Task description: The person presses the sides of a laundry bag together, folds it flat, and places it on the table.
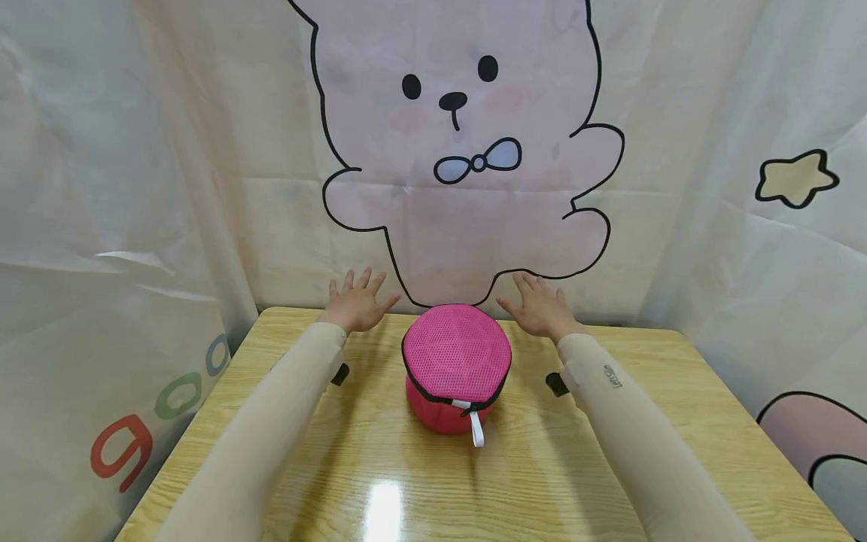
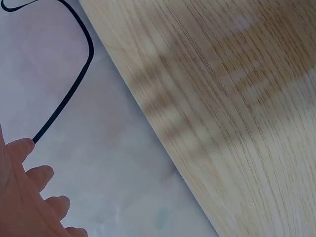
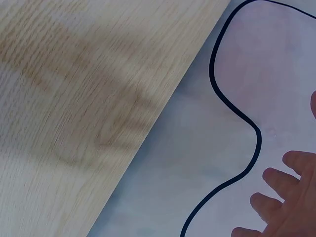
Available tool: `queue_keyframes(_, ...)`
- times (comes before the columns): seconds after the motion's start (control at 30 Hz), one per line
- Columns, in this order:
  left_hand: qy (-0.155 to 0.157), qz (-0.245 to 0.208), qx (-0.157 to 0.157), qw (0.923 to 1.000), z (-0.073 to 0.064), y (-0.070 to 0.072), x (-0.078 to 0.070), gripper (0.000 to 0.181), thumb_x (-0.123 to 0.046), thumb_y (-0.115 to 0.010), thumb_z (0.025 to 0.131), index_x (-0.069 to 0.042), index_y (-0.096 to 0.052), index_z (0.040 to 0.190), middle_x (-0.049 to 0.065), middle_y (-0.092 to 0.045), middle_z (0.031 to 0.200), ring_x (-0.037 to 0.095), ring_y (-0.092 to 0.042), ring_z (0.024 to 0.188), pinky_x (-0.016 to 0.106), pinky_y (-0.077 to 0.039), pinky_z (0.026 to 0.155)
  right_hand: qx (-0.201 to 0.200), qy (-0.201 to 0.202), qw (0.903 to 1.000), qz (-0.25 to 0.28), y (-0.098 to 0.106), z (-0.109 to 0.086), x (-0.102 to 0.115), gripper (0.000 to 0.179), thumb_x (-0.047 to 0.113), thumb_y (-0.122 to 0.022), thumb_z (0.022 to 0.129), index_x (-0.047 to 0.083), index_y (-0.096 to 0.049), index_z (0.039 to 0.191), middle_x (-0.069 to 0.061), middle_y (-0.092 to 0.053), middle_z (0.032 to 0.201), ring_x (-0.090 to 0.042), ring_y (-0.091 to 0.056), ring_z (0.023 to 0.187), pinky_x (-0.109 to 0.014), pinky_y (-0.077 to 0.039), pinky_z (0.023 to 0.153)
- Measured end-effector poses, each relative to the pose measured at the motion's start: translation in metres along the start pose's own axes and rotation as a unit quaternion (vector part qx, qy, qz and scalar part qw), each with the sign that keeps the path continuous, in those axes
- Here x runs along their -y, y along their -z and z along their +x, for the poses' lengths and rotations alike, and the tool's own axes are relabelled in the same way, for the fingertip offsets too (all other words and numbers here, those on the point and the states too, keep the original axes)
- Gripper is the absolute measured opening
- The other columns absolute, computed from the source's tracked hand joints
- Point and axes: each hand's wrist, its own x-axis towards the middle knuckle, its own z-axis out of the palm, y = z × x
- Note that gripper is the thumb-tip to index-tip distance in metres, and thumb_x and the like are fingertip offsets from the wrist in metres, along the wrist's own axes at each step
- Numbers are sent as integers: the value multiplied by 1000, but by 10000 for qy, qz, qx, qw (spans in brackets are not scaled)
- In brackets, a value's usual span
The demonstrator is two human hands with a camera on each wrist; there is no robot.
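- Both hands hover out over the far end of the wooden table [image 1: 379,482], one on each side of a round pink mesh pouch [image 1: 456,354].
- The left hand [image 1: 355,303] has its fingers spread and straight, holding nothing; the left wrist view shows those fingertips [image 2: 29,170] over the printed cloth beyond the far table edge.
- The right hand [image 1: 538,307] mirrors it, fingers splayed and empty, fingertips [image 3: 281,190] likewise out past the edge in the right wrist view.
- The pouch sits in the middle of the table toward the far side, between the two forearms, apart from both hands (nobody is touching it).
- Its black zipper [image 1: 433,395] runs round the lid rim and looks fully closed, with the white pull tab [image 1: 476,427] hanging down the near side.
- Judging by that, the work on the pouch has no visible start: lid shut, tab untouched, no hand on it.
- Room to move: plenty of bare tabletop on the near side and to left and right of the pouch.
- The far edge is the tight one, since the backdrop with the cartoon bear [image 1: 460,143] hangs right behind it and the hands are already close to the cloth.
- The left and right table edges drop away beside more draped cloth.
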Motion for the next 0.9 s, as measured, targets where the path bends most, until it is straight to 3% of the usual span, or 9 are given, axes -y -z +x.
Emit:
queue_keyframes(0.63, -426, 131, 12, 9990, -7, 1, -15, 85, -80, -18, 99, -31, -13, 168, 7, -8, 176, 43, -1, 162, 70, 3, 125, -149, 485, 9985, -186, -2, -9, 6, 80, 59, -39, 108, 10, -18, 167, -19, -17, 173, -43, -10, 161, -73, -3, 124)
queue_keyframes(0.9, -589, 177, 32, 9981, -12, 2, -19, 78, -75, -24, 103, -33, -12, 168, 5, -8, 177, 42, 0, 162, 69, 3, 126, -94, 629, 9978, -197, 1, -14, 8, 80, 62, -38, 107, 13, -17, 168, -17, -17, 174, -43, -9, 161, -73, -4, 124)
